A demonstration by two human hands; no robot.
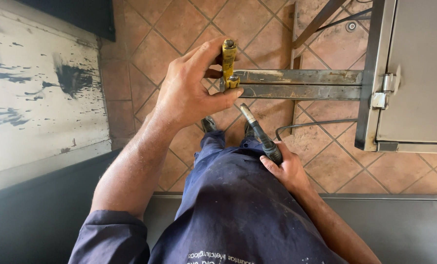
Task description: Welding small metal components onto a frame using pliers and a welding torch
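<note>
L hand (189, 93) fingers pinch yellow clamp (229, 61) on steel bars (299, 84); R hand (288, 168) fist-grips welding torch (260, 134).

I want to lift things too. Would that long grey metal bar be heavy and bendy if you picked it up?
Probably heavy: the metal bar looks like thick steel with rusty patches. Likely stiff, since it juts out straight from the metal cabinet without sagging. Its flat sides suggest it wouldn't roll. The left hand grips a yellow clamp at its end.

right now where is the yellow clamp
In the head view, upper centre: the yellow clamp sits on the near end of the steel bars, pinched by the left hand, above the welding torch.
</note>
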